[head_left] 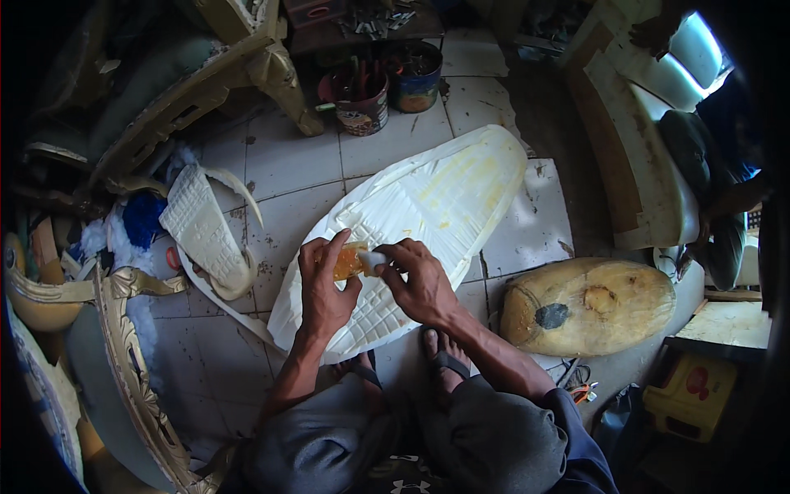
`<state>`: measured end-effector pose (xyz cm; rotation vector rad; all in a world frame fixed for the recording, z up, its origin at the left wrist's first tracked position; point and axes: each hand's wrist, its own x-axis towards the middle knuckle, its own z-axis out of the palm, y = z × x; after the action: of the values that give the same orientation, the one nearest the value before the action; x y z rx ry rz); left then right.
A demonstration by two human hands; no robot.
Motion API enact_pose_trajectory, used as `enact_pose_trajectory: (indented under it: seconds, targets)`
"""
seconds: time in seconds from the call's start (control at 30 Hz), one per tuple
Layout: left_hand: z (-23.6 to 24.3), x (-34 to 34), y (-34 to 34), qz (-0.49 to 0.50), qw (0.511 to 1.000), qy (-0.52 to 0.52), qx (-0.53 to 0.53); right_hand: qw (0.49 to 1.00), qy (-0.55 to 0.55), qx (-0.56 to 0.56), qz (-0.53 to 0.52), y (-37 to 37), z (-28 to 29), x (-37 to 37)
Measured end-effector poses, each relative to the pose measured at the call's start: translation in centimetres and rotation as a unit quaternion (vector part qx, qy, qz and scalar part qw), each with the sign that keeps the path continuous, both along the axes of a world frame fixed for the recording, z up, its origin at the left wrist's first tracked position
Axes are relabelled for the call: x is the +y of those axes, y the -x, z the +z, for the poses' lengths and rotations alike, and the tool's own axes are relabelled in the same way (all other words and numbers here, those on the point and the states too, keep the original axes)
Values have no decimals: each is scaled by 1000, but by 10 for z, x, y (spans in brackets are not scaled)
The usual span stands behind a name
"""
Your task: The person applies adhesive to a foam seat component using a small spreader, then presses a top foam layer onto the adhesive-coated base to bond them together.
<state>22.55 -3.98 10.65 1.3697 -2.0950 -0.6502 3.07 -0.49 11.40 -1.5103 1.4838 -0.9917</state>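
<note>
My left hand (327, 290) is closed around an amber, partly see-through piece (351, 261), perhaps a small container; its exact kind is unclear. Pinched between the fingers of my right hand (421, 284) is a small whitish piece (375, 263), right against the amber one. Both hands are above a long oval cushion form (444, 193) covered in white, wrinkled material, with yellowish smears at its far right end. Its near left end carries a grid of grooves.
A smaller white grooved piece (210, 230) lies to the left on the tiles. On the right is a worn wooden oval (588, 306). Two buckets (362, 103) stand at the back. Carved gold furniture frames (132, 329) crowd the left. Another person (724, 165) is at far right.
</note>
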Motion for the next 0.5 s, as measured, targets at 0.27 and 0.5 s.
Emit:
enact_pose_trajectory:
  seconds: [0.27,0.5]
  targets:
    - [-37,-23,-20,19,997,-30,65,922,-214,-316,58,41,-31,-9]
    - [-49,-71,-78,53,951,-220,210,961,-164,-206,-89,131,-72,-111]
